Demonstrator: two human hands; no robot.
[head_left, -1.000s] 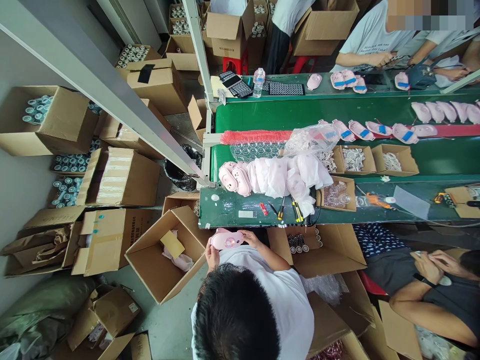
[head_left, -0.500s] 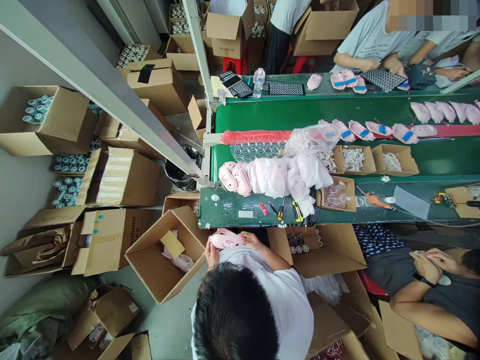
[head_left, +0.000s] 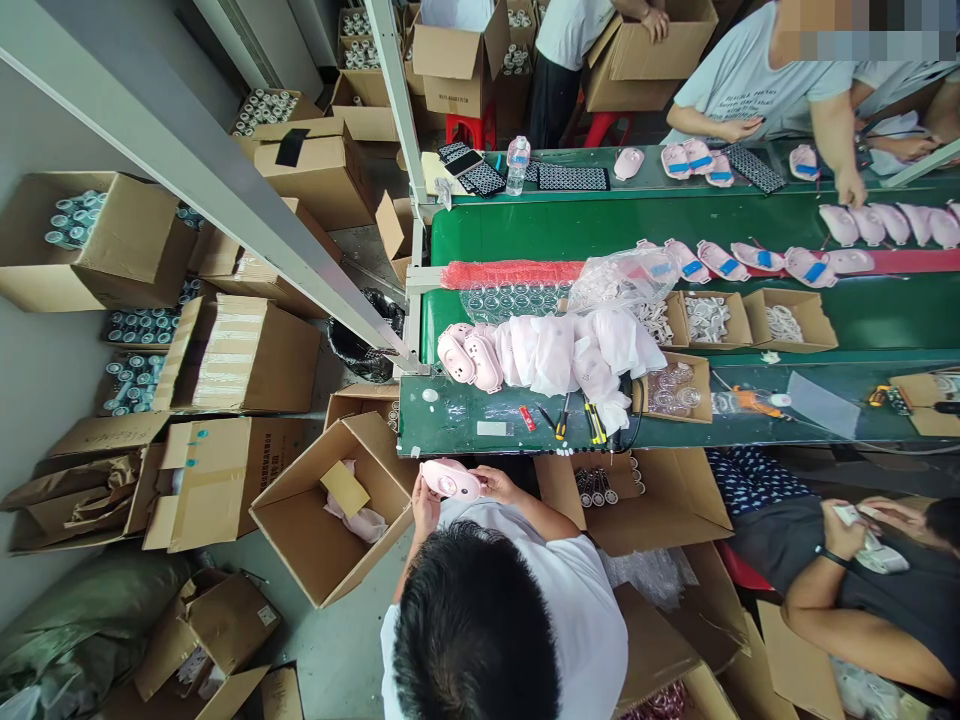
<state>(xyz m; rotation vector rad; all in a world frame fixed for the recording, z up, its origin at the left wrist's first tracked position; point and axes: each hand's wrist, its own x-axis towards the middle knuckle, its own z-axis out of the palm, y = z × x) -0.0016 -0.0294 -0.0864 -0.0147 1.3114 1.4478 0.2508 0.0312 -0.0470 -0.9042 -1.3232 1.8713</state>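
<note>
My left hand (head_left: 425,506) holds the left end of a pink, oblong plastic housing (head_left: 452,479) just off the table's front edge. My right hand (head_left: 495,484) grips the other end. A round detail and a small dark spot show on the housing's upturned face. On the table ahead, two bare pink housings (head_left: 470,358) lean at the left of a row of housings in white wrapping (head_left: 540,353). Nearer the edge lie a yellow-and-black screwdriver (head_left: 562,418), yellow-handled pliers (head_left: 595,424) and a small red item (head_left: 527,418).
An open carton (head_left: 300,530) stands to my left, another carton (head_left: 660,500) to my right. Small boxes of white parts (head_left: 707,318) line the green belt (head_left: 525,225). A metal post (head_left: 225,190) slants across the left. Co-workers sit opposite and at right.
The pink housing has turned in my hands, so more of its face shows. Opposite, a co-worker's arm now reaches to the pink shells. The co-worker at right now handles a white item.
</note>
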